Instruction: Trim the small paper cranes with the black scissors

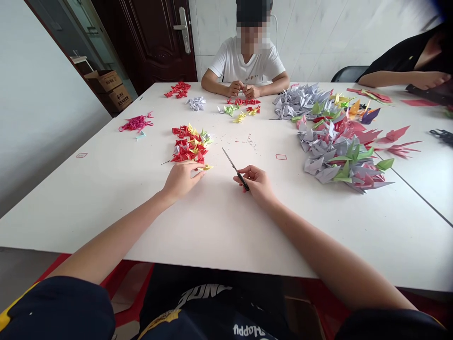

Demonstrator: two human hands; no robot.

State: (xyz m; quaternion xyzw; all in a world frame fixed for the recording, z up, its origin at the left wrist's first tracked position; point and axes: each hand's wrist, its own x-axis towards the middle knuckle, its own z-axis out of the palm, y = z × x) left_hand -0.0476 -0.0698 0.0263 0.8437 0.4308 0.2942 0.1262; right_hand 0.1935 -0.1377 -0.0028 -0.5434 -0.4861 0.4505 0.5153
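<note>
My right hand [257,182] grips a pair of scissors [236,171] by the dark handles, with the thin blades together and pointing up and to the left. My left hand [183,180] is closed on a small yellow folded paper piece [206,167], its fingertips at the near edge of a pile of red, yellow and pale folded paper pieces [189,145]. Tiny red paper scraps [244,140] lie on the white table [226,226] beyond the scissors.
Folded paper cranes, mostly grey [331,146], form a large heap at the right. Pink string [136,123] lies at the left. Smaller folded piles [178,89] sit at the back. Opposite sits a person in a white shirt [260,61]; another person's arm [389,78] rests at the far right.
</note>
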